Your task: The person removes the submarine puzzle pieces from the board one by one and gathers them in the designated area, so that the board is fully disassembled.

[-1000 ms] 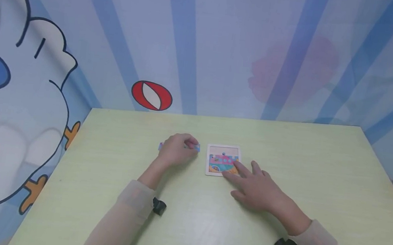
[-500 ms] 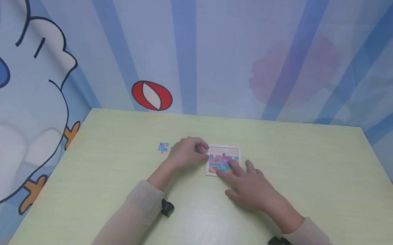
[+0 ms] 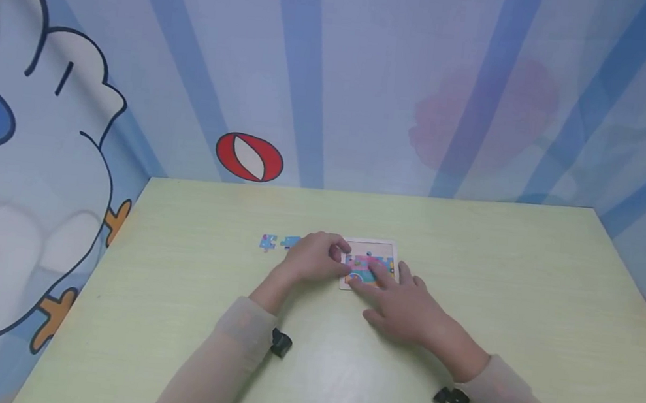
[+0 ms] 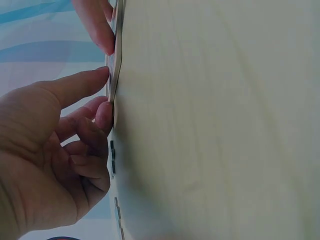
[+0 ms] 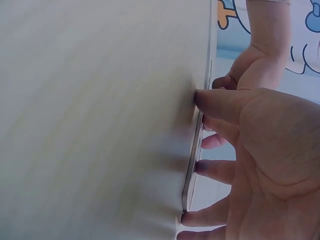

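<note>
A small jigsaw puzzle (image 3: 364, 276) lies flat in a pale square tray (image 3: 372, 241). Its lower part shows a pink and blue picture; the upper strip shows pale tray bottom. At the tray's left edge, my left hand (image 3: 316, 256) holds the rim with thumb and bent forefinger; whether a piece is under these fingers is hidden. In the left wrist view, this hand's (image 4: 55, 145) other fingers are curled. From the right, my right hand (image 3: 403, 305) presses the puzzle with extended fingers. In the right wrist view, this hand's (image 5: 270, 150) fingers are spread along the tray.
Two loose puzzle pieces, a blue one (image 3: 268, 242) and another blue one (image 3: 290, 242), lie left of my left hand on the pale wooden table (image 3: 472, 243). A printed cartoon backdrop (image 3: 370, 88) rises behind the table. Black wrist cameras sit on both cuffs.
My left hand has moved right from over the loose pieces to the tray's left edge, uncovering two pieces. My right hand has slid left across the puzzle. The tray has shifted slightly right.
</note>
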`<state>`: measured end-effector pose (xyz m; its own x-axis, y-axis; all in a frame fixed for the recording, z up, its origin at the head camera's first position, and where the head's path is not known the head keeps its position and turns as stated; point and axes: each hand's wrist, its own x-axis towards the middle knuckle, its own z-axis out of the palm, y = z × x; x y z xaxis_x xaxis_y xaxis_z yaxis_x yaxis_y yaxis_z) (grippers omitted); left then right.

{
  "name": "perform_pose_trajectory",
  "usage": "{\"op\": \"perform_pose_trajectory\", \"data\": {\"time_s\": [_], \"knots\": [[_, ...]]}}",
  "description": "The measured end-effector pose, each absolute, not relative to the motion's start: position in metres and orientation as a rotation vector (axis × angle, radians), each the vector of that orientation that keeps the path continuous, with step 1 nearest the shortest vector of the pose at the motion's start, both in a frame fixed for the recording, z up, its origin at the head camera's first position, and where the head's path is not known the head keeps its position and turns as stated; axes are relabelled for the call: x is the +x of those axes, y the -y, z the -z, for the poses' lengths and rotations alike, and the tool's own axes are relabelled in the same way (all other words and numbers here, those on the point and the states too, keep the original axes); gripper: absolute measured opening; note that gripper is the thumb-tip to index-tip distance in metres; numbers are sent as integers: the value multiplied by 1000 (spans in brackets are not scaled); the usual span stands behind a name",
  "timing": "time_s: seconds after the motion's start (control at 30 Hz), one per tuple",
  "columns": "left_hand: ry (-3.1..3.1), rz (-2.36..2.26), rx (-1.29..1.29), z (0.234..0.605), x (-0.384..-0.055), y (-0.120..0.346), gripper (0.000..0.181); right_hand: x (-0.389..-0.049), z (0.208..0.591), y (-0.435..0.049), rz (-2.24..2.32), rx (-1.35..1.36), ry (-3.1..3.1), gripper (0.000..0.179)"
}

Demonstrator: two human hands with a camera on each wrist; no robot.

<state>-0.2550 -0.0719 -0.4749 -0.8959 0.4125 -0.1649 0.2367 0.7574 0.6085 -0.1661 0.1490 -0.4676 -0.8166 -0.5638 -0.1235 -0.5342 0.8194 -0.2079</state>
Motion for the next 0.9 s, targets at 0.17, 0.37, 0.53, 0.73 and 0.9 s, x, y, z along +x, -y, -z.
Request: {"op": "perform_pose_trajectory", "data": {"time_s": [0.17,0.37,0.53,0.73,0.9], "knots": [[-2669,-860,504,475,-254,70,33,-165,468,-149,228,-846,-2821,56],[-2679,-860,486,475,-253,68,30,-165,467,-148,224,-858,-2826,56],[-2695,-857,491,473,-252,67,30,-165,466,-148,226,-860,-2817,55],[-2710,-875,489,473,-251,66,30,-165,467,-148,229,-845,-2810,56],[-2718,-912,490,474,-250,65,22,-165,468,-149,231,-829,-2803,55]]}}
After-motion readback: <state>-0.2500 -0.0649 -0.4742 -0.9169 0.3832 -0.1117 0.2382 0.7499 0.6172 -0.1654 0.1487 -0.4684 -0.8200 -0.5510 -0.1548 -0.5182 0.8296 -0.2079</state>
